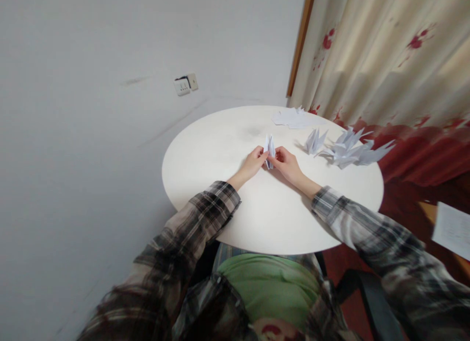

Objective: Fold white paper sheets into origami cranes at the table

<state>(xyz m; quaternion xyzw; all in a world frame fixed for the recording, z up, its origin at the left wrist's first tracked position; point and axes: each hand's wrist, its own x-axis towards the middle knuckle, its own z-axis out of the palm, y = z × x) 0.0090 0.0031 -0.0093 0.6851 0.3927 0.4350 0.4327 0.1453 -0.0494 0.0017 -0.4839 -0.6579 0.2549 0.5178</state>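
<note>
Left grip (pixel 253 162) and right grip (pixel 288 165) are pinching a folded paper (pixel 270 145) at the tabletop (pixel 213 150); I'm seeing spiky shapes (pixel 345 149) sitting beyond the right.

From the wearer's head, my single view looks forward and steeply down, past a green cloth shirt (pixel 271 282) at the lower edge, onto a round white table (pixel 205 150) whose full width I take in. The bare left hand (pixel 254 161) and bare right hand (pixel 288 165) fall small near mid-frame; a plain pale-grey wall (pixel 84 86) fills the upper left, a cream, red-flowered fabric curtain (pixel 385 72) the upper right.
</note>
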